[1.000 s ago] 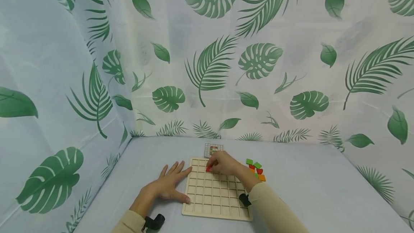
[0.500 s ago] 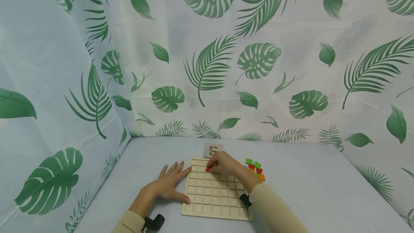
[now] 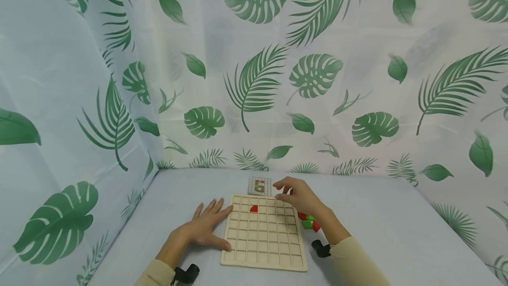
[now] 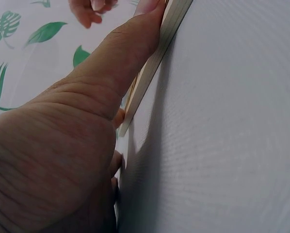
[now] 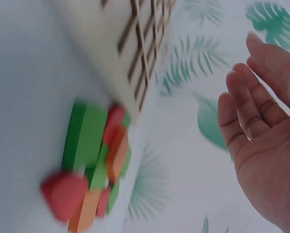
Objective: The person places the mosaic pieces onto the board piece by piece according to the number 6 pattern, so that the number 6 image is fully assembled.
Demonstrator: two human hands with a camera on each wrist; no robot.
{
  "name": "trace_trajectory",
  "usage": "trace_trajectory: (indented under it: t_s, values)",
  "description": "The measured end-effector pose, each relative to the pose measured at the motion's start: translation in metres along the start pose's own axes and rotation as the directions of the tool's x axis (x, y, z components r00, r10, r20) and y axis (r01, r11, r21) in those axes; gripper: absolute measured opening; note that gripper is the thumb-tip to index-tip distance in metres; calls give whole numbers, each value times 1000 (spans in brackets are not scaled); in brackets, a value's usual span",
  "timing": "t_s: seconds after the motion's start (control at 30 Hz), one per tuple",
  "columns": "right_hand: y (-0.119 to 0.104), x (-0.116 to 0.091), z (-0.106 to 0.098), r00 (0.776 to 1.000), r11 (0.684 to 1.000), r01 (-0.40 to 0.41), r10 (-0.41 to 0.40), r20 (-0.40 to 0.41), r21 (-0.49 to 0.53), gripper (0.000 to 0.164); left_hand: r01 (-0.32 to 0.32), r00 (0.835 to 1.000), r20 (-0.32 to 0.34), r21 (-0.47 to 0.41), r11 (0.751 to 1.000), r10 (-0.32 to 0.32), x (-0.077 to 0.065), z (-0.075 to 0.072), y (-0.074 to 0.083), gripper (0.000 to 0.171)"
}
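Note:
A pale wooden grid board point(image 3: 263, 235) lies flat, and one red quarter-round tile point(image 3: 254, 208) sits in a cell near its far left corner. My left hand point(image 3: 203, 227) is spread beside it, thumb and index finger touching the left edge; the left wrist view shows the thumb point(image 4: 130, 46) on the rim. Above the board's far right corner hovers my right hand point(image 3: 298, 195), fingers loosely bent and holding nothing. In the right wrist view that hand point(image 5: 268, 114) is empty, apart from the blurred coloured pieces point(image 5: 84, 138).
Red, green and orange pieces point(image 3: 307, 223) lie in a heap to the right of the board, partly hidden by my right arm. A small gridded pattern card point(image 3: 259, 186) lies behind the board. Leaf-printed cloth walls point(image 3: 254, 144) stand behind and to the left.
My right hand has let go of the red tile, which stays in its cell, and has lifted away to the right. The left hand has kept its place at the board's edge.

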State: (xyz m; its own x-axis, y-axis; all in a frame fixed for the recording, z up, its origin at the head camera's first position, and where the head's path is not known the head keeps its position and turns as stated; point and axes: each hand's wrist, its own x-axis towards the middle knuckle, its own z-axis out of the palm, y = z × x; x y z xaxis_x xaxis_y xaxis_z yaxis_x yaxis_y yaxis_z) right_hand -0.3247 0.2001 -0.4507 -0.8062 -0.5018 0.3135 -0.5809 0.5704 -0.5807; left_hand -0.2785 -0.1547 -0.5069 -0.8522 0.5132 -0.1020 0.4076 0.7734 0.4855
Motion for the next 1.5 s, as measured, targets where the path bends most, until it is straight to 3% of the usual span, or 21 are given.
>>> trace_trajectory:
  t_s: [0.17, 0.33, 0.9, 1.23, 1.5]
  values:
    - [6, -17, -13, 992, 996, -85, 86, -93, 11, 30, 26, 1000, 8, -7, 1000, -26, -4, 0, 1, 117]
    - [20, -31, -15, 978, 987, -158, 161, -129, 33, 29, 18, 1000, 4, -13, 1000, -18, -3, 1, 2, 117]
    - [44, -46, -20, 963, 964, -264, 264, -61, -3, 33, 15, 1000, -4, -20, 1000, -16, -2, -1, 1, 117]
    - [52, -50, -19, 932, 931, -361, 363, 22, -59, 35, 11, 1000, -9, -10, 1000, -11, -1, 0, 2, 116]
    - [52, -51, -18, 912, 910, -407, 410, 19, -73, 35, 18, 1000, -10, -6, 1000, -18, -1, -1, 1, 117]
